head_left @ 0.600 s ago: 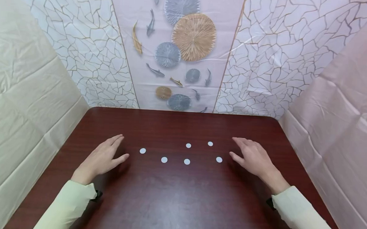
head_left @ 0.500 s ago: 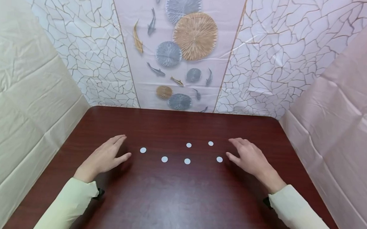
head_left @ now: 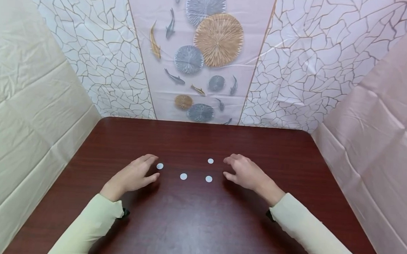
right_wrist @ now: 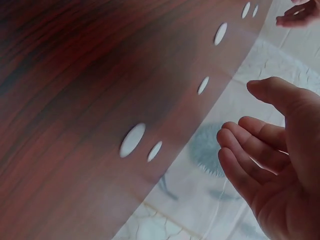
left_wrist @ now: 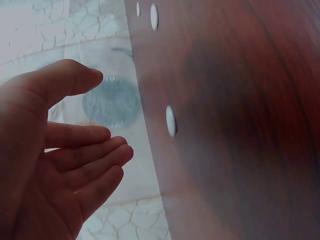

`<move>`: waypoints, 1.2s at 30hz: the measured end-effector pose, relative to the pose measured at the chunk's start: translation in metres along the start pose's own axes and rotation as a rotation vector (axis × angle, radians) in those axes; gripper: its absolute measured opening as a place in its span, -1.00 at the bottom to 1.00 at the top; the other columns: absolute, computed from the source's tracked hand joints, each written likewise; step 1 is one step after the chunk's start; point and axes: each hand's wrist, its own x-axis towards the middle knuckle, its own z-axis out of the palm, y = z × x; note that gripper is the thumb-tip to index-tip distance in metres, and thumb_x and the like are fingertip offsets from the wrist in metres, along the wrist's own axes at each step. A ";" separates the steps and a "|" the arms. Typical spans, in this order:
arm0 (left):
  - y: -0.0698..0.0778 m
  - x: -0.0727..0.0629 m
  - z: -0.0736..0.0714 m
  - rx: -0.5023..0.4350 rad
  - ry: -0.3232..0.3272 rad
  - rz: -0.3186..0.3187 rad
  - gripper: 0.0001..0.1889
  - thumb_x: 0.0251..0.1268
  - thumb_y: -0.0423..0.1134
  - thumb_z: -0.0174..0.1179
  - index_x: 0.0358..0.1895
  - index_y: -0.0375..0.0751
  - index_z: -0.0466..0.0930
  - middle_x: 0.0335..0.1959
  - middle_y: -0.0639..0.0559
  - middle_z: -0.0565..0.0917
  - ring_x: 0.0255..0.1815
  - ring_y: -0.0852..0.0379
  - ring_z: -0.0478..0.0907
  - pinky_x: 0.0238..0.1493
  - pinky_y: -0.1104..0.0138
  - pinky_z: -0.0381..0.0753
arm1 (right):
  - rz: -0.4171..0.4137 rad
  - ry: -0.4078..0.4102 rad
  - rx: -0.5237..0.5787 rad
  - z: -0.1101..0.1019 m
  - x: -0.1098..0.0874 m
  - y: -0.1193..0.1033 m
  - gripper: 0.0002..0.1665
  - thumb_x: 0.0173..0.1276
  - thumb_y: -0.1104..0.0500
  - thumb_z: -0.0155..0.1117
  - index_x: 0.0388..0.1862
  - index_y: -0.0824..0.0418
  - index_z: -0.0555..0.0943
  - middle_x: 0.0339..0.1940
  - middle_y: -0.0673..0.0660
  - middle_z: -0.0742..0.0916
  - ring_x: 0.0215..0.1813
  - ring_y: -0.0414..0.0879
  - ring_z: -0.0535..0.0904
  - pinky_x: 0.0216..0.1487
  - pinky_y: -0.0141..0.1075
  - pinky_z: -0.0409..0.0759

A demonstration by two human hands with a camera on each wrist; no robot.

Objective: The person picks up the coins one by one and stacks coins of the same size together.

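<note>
Several flat white discs lie on the dark red-brown table (head_left: 182, 224). Beside the leftmost disc (head_left: 159, 166) is my left hand (head_left: 133, 177), thumb and fingers spread apart with nothing between them. My right hand (head_left: 247, 174) hovers to the right of the far middle disc (head_left: 210, 161) and the near middle disc (head_left: 208, 178). It covers the two right-hand discs in the head view, but the right wrist view shows a large disc (right_wrist: 132, 140) and a smaller-looking disc (right_wrist: 155, 151). Another disc (head_left: 183, 176) lies left of centre. Neither hand touches a disc.
A patterned cloth backdrop (head_left: 199, 66) with fish and round motifs hangs behind the table. Pale cloth walls close in the left side (head_left: 37, 116) and the right side (head_left: 377, 123).
Both hands have moved inward over the table, the right one farther to the left, so that it now hides the two right-hand discs from the head view. The discs appear unmoved.
</note>
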 end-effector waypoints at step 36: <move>0.100 0.103 0.073 -0.161 -0.158 0.202 -0.83 0.29 -0.29 0.40 -0.15 -0.25 0.64 -0.19 -0.06 0.63 -0.18 0.10 0.47 -0.08 0.23 0.51 | -0.058 -0.253 0.261 0.037 0.041 -0.018 -0.85 0.23 0.33 0.53 -0.22 0.22 0.78 -0.37 0.07 0.81 -0.28 -0.11 0.73 -0.26 -0.41 0.61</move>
